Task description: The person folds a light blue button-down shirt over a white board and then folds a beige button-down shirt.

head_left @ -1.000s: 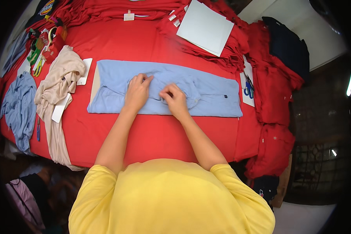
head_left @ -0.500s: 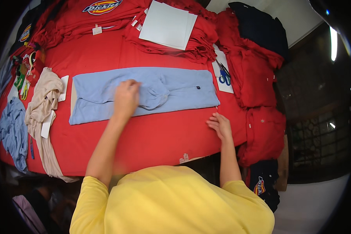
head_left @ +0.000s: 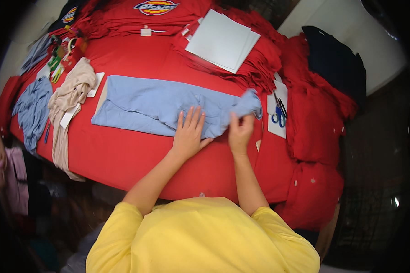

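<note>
Table (head_left: 123,159), covered in red cloth, fills the frame centre. Directly on it: light blue garment (head_left: 168,107) at centre, beige garment (head_left: 68,98) and grey-blue garment (head_left: 32,109) at left, scissors (head_left: 278,113) at right.

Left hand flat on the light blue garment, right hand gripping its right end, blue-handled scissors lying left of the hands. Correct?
Not quite. The head view shows the blue-handled scissors to the right of the hands, on a white sheet. The rest holds: left hand flat on the light blue garment, right hand gripping its right end.

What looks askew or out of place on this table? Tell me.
The light blue garment lies flat except at its right end, bunched and lifted where the right hand grips it; the left hand presses it flat. A beige garment hangs over the table edge.
</note>
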Demonstrator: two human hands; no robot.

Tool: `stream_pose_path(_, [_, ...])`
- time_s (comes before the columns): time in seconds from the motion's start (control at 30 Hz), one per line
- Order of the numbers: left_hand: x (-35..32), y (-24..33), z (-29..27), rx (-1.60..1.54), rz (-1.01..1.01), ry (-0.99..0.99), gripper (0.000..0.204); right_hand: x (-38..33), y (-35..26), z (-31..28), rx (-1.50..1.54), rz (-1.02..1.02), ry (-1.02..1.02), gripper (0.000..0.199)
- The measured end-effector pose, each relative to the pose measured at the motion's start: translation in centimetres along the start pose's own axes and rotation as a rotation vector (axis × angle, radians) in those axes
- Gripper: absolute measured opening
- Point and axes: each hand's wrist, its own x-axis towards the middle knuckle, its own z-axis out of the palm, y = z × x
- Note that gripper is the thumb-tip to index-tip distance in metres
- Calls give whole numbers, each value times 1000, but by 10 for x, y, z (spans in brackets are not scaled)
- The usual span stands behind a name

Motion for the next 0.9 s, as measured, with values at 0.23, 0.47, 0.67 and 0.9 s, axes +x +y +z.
stream_pose_path(0.23, [-51,-7,4,41,-292,15,73,-15,2,105,-232,-344,-888,27])
stream_pose_path(0.47, [-64,-3,1,-249,-426,396,42,26,-11,74,186,6,-756,13])
stream_pose_path(0.67, [-43,29,-16,-53,-104,274,52,71,52,64,-344,-270,-454,19])
stream_pose_path(0.9, [-22,33,15,-42,-184,172,64,93,116,77,-12,97,-500,33])
